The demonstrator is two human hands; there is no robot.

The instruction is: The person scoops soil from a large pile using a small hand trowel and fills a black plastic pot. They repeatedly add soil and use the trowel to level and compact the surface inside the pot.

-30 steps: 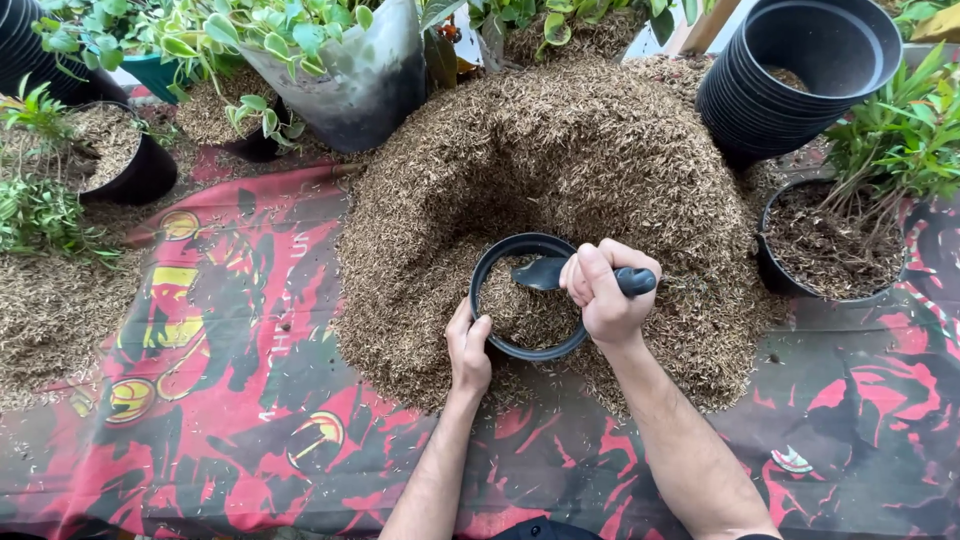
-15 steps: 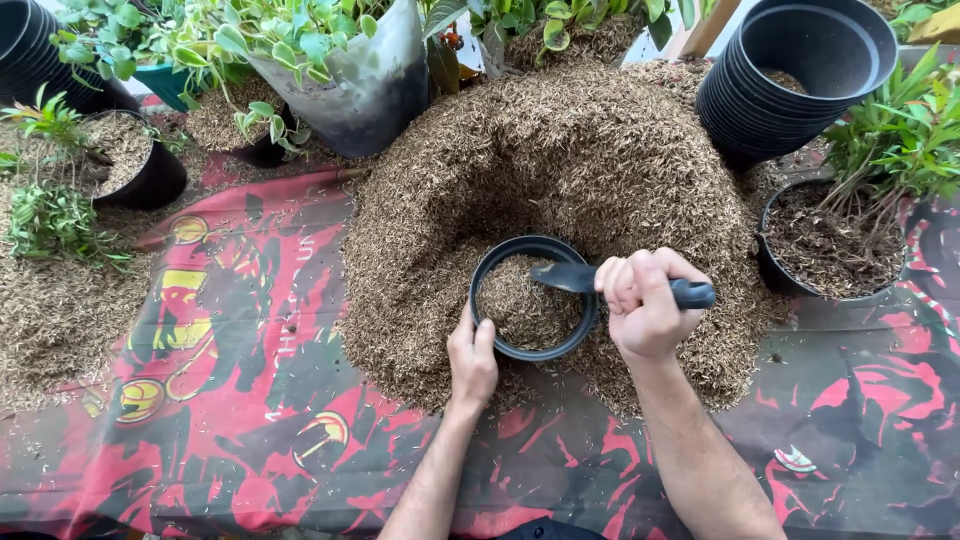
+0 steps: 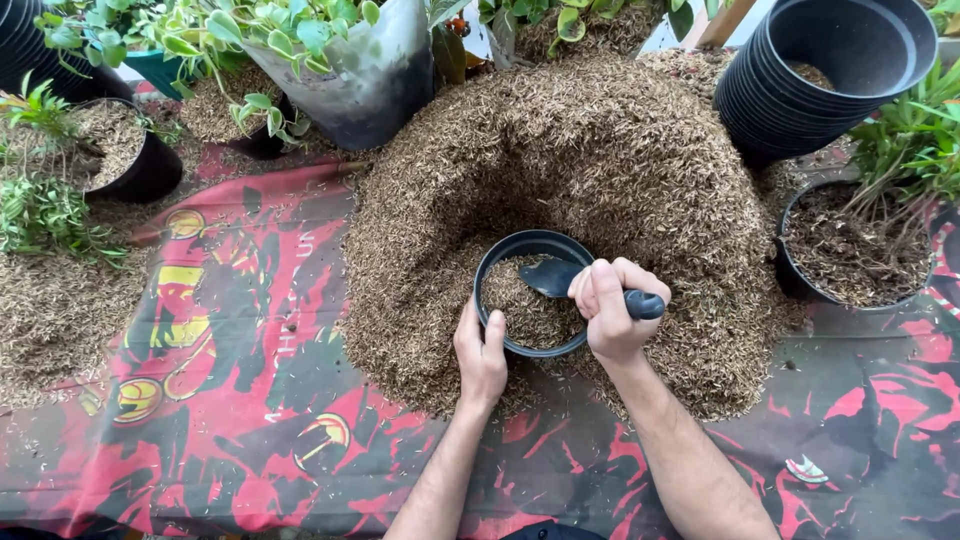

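A small black pot, partly filled with brown husk mix, sits sunk into the front of a big brown husk heap. My left hand grips the pot's near left rim. My right hand is closed on the handle of a black scoop. The scoop's blade rests over the pot's right side, just above the mix inside.
A stack of black pots stands at the back right, a potted plant at the right. More potted greenery and loose husk lie at the left. A grey bag with leafy plants stands behind. A red patterned sheet covers the surface.
My right hand has swung the scoop from the heap at the right back over the pot. The left hand has stayed on the rim.
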